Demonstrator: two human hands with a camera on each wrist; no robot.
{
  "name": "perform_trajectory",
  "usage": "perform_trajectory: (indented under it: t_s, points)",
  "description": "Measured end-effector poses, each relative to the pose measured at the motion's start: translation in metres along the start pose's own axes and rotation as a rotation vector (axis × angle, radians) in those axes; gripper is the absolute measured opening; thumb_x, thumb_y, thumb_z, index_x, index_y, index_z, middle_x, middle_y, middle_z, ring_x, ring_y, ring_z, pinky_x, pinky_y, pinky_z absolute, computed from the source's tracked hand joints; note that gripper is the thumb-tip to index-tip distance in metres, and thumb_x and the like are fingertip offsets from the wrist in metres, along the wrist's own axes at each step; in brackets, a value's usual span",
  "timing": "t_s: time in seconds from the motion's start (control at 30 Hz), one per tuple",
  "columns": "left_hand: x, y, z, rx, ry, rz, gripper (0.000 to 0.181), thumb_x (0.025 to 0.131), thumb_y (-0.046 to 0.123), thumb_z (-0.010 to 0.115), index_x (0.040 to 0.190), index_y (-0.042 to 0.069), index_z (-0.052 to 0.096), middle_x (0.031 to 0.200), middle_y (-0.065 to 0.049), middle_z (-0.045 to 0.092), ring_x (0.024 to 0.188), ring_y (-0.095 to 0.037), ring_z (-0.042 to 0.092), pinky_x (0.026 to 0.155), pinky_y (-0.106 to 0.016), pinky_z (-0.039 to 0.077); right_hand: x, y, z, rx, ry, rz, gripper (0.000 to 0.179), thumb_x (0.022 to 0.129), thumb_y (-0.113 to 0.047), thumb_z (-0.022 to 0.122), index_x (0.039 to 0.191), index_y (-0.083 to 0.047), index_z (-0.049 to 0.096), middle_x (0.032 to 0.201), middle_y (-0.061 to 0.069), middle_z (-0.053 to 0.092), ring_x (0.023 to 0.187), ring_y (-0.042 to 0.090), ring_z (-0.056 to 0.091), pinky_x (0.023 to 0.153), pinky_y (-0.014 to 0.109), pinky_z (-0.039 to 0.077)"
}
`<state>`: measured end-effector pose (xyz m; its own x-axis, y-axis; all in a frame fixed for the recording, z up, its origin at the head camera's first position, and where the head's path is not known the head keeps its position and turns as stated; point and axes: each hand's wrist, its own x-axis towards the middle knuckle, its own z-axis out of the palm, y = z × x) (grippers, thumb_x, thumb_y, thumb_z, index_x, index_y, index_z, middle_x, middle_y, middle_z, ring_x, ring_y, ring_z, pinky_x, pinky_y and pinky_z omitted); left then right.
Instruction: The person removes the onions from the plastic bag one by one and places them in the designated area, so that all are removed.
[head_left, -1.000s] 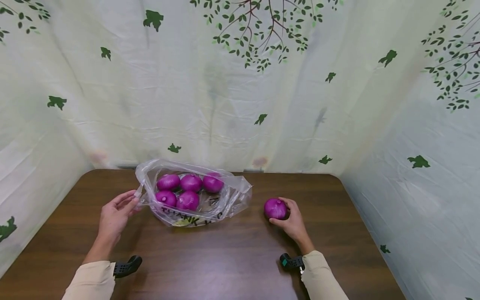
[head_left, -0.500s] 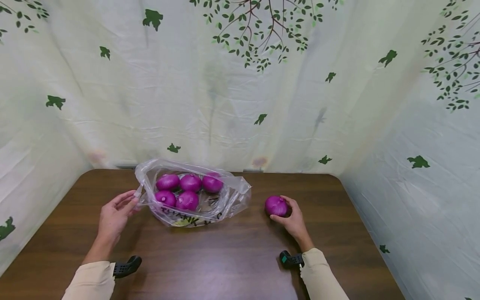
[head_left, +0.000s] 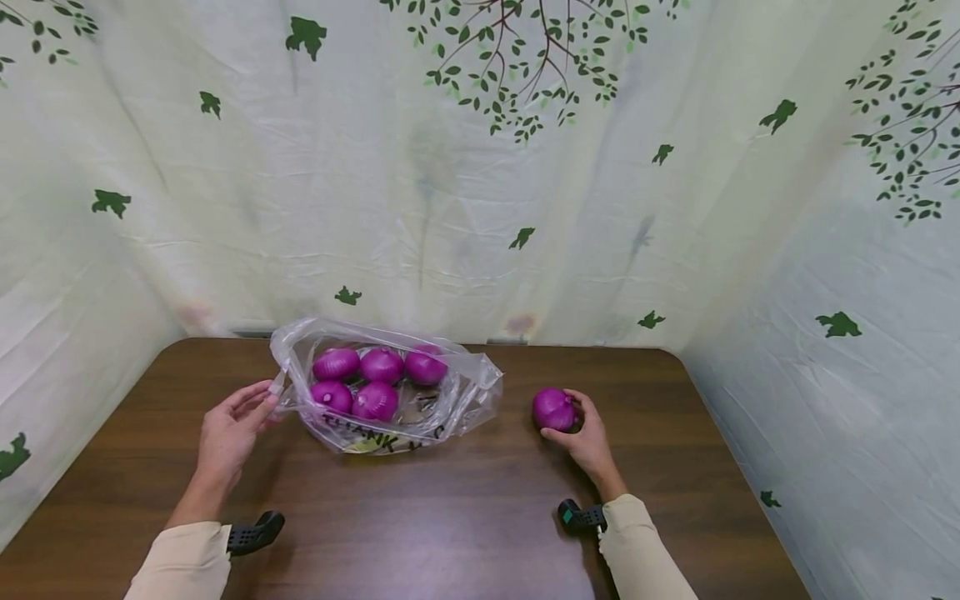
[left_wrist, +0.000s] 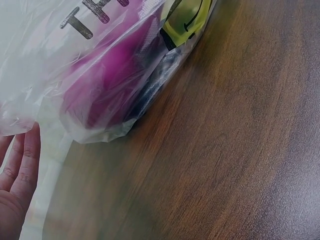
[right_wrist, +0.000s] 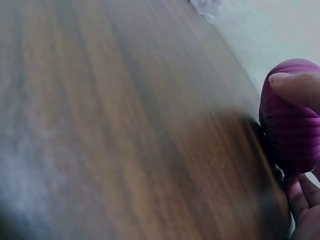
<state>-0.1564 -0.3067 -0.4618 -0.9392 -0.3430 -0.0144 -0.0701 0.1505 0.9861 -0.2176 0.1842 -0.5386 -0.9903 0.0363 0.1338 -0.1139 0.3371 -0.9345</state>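
A clear plastic bag (head_left: 480, 387) with black lettering lies open on the table, with several purple onions (head_left: 382, 365) inside it. At its left end, my left hand (head_left: 227, 433) pinches the gathered plastic between thumb and fingers. In the left wrist view, onions show blurred through the bag wall (left_wrist: 30, 55), beside the left fingers (left_wrist: 27, 160). To the right of the bag, my right hand (head_left: 590, 442) grips a single purple onion (head_left: 552, 409) close to the tabletop. The right wrist view has the thumb (right_wrist: 300, 90) across this onion (right_wrist: 287, 130) and fingers beneath it.
The brown wooden table (head_left: 420, 525) has rounded far corners. A pale curtain (head_left: 420, 183) printed with leaves hangs behind it and along both sides. Black straps with dark devices (head_left: 255, 533) sit at both wrists.
My right hand and its onion have shifted slightly away from me and to the right, a little farther from the bag. The left hand and the bag look unchanged.
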Motion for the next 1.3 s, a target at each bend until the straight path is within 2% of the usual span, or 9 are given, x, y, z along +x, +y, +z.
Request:
perform_trajectory:
  t_s: [0.2, 0.33, 0.5, 0.7, 0.87, 1.1, 1.3]
  points:
    - [0.000, -0.002, -0.001, -0.002, -0.010, -0.003, 0.047, 0.093, 0.027, 0.064, 0.130, -0.001, 0.054, 0.093, 0.023, 0.062, 0.079, 0.004, 0.062, 0.071, -0.013, 0.053, 0.000, 0.001, 0.001, 0.008, -0.017, -0.009, 0.077, 0.068, 0.001, 0.084, 0.134, 0.000, 0.044, 0.130, 0.025, 0.050, 0.116, 0.040, 0.051, 0.098, 0.051, 0.042]
    - [0.001, -0.002, -0.002, -0.052, -0.018, 0.014, 0.040, 0.094, 0.020, 0.063, 0.127, 0.000, 0.056, 0.090, 0.024, 0.062, 0.076, 0.002, 0.064, 0.069, -0.014, 0.053, 0.000, -0.001, 0.000, 0.036, -0.037, -0.008, 0.081, 0.068, 0.003, 0.084, 0.138, 0.000, 0.042, 0.134, 0.024, 0.046, 0.120, 0.040, 0.047, 0.100, 0.053, 0.040]
    - [0.001, -0.002, -0.004, -0.115, -0.025, 0.004, 0.036, 0.093, 0.017, 0.065, 0.125, 0.002, 0.058, 0.091, 0.022, 0.063, 0.078, 0.002, 0.064, 0.070, -0.014, 0.053, 0.002, -0.004, -0.001, 0.036, -0.055, -0.001, 0.083, 0.069, 0.002, 0.084, 0.139, -0.002, 0.040, 0.137, 0.021, 0.044, 0.123, 0.039, 0.046, 0.102, 0.052, 0.040]
    - [0.002, -0.001, -0.003, -0.065, -0.032, 0.000, 0.042, 0.093, 0.021, 0.064, 0.129, 0.001, 0.056, 0.092, 0.024, 0.061, 0.079, 0.004, 0.063, 0.071, -0.013, 0.053, -0.002, -0.022, -0.007, 0.005, -0.052, 0.001, 0.082, 0.069, 0.000, 0.084, 0.139, 0.000, 0.041, 0.140, 0.025, 0.042, 0.129, 0.040, 0.038, 0.107, 0.057, 0.032]
    - [0.002, -0.002, -0.002, -0.057, -0.026, 0.003, 0.037, 0.094, 0.020, 0.063, 0.127, 0.002, 0.058, 0.090, 0.025, 0.062, 0.078, 0.004, 0.063, 0.070, -0.012, 0.052, 0.001, -0.029, -0.012, 0.003, -0.031, -0.009, 0.080, 0.072, -0.010, 0.085, 0.140, -0.008, 0.042, 0.145, 0.017, 0.039, 0.137, 0.035, 0.029, 0.111, 0.058, 0.024]
    - [0.001, -0.002, -0.002, 0.032, -0.013, -0.003, 0.051, 0.093, 0.031, 0.063, 0.132, 0.000, 0.053, 0.095, 0.024, 0.061, 0.079, 0.005, 0.063, 0.072, -0.013, 0.052, 0.003, -0.050, -0.011, -0.009, -0.023, -0.078, 0.079, 0.072, -0.012, 0.085, 0.139, -0.007, 0.043, 0.144, 0.016, 0.041, 0.137, 0.033, 0.031, 0.110, 0.056, 0.024]
    - [0.001, 0.000, -0.003, 0.027, -0.011, -0.010, 0.053, 0.092, 0.031, 0.064, 0.132, -0.002, 0.052, 0.095, 0.023, 0.062, 0.078, 0.003, 0.063, 0.071, -0.013, 0.053, 0.006, -0.070, -0.005, -0.019, -0.036, -0.091, 0.076, 0.073, -0.013, 0.085, 0.138, -0.007, 0.045, 0.144, 0.015, 0.040, 0.136, 0.034, 0.032, 0.109, 0.057, 0.025]
